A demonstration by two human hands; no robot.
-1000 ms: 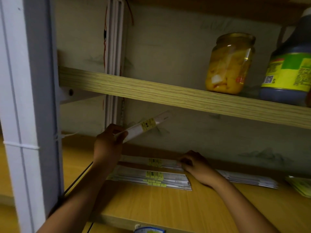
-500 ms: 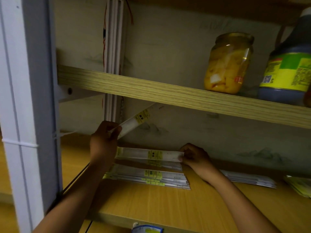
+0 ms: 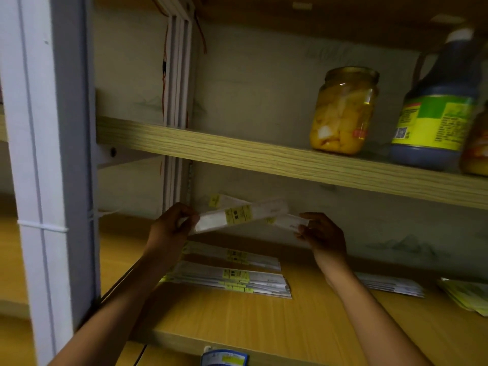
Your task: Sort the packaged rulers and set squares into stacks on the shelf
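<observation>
Packaged rulers [image 3: 239,215] held above stacks [image 3: 229,280], jar [image 3: 343,110], perhaps sauce bottle [image 3: 435,107] overhead

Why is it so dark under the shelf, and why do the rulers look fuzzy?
Head view: dim light, and the upper shelf shades the space beneath; the packaged rulers held between the left hand and right hand are motion-blurred, their print unreadable; the jar of yellow fruit shows small glints; the wide lens bends the white post.
</observation>
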